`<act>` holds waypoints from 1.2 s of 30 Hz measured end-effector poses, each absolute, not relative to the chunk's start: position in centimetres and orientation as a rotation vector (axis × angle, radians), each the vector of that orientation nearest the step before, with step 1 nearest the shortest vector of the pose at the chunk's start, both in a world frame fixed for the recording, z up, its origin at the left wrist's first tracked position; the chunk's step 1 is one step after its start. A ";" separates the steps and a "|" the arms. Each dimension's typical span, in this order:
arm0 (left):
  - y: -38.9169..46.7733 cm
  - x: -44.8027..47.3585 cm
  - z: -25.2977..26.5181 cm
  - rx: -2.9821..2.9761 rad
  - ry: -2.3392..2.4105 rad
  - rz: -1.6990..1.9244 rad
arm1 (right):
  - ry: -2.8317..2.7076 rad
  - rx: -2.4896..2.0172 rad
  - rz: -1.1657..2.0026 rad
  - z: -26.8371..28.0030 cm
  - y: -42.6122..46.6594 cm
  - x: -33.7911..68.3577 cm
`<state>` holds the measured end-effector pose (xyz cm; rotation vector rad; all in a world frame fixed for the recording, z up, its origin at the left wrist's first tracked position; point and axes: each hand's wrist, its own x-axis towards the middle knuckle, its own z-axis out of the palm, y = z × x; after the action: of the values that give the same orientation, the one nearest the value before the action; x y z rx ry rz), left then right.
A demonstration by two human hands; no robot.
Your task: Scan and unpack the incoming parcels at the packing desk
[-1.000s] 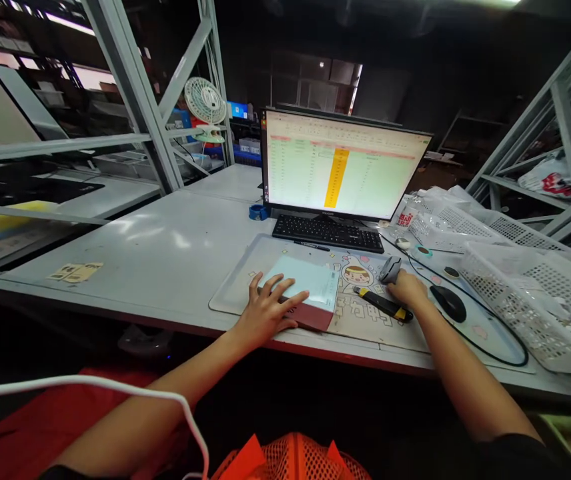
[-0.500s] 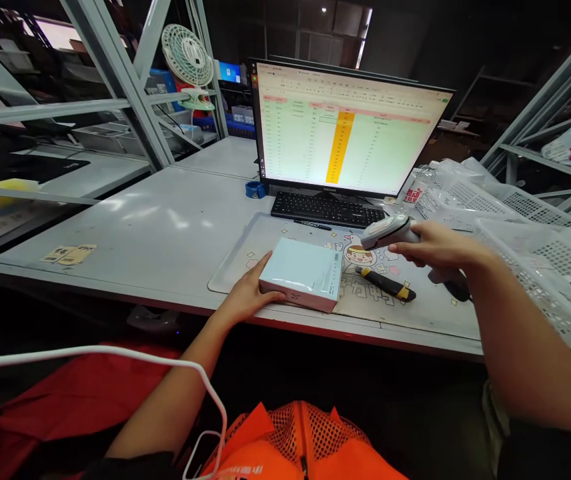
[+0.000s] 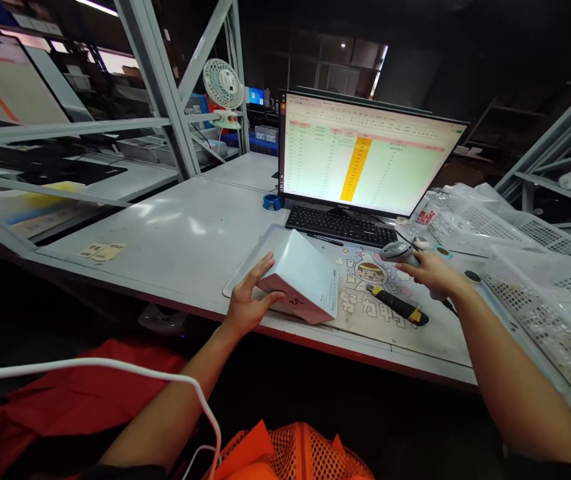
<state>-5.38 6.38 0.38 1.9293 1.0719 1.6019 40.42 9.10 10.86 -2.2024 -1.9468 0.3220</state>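
Note:
My left hand (image 3: 251,299) grips the left end of a pale blue box (image 3: 306,268) with pink sides, thumb on the near side and fingers over the top. The box is tilted, its left end raised and its right edge down on the desk mat (image 3: 360,313). My right hand (image 3: 431,272) is closed around the handle of a grey barcode scanner (image 3: 398,252), held over the right part of the mat. Between the box and my right forearm lies a black and yellow utility knife (image 3: 398,305).
Behind the mat stand a keyboard (image 3: 340,227) and a monitor (image 3: 365,150) showing a spreadsheet. White perforated baskets (image 3: 540,313) line the right side. A blue tape roll (image 3: 272,202) and cardboard tags (image 3: 102,251) lie on the desk (image 3: 175,233). A white cable (image 3: 115,363) crosses the lower left.
My left hand has lifted the left end of the box, tipping it from flat to slanted. The scanner in my right hand has moved back slightly, toward the keyboard. The view has shifted left.

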 end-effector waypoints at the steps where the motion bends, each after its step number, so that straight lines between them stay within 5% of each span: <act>1: 6.2 -5.2 0.8 1.946 1.074 1.693 | -1.903 -2.282 0.236 9.6 9.4 41.0; 7: 4.7 -3.5 4.0 2.277 1.269 2.037 | -1.817 -2.429 -0.016 3.2 9.6 42.6; 13: 7.4 -3.3 4.5 2.665 0.799 1.856 | -1.768 -2.448 0.047 2.5 10.0 42.3; 17: 12.0 -6.2 2.5 2.100 1.118 1.929 | -1.692 -2.397 -0.061 3.5 10.0 42.4; 23: 13.7 -7.0 -0.2 1.452 1.004 1.105 | -1.611 -2.090 -0.228 3.7 11.0 42.1; 29: 13.5 -5.0 -0.2 0.759 0.874 1.434 | -1.575 -1.710 -0.200 2.3 14.1 39.1; 36: 13.5 -5.4 0.7 0.542 0.851 1.480 | -1.532 -1.790 0.105 2.7 19.1 34.4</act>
<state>-5.43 13.52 0.70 0.5418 0.8508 1.4795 34.39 19.10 2.70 -1.7905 -1.5323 0.1048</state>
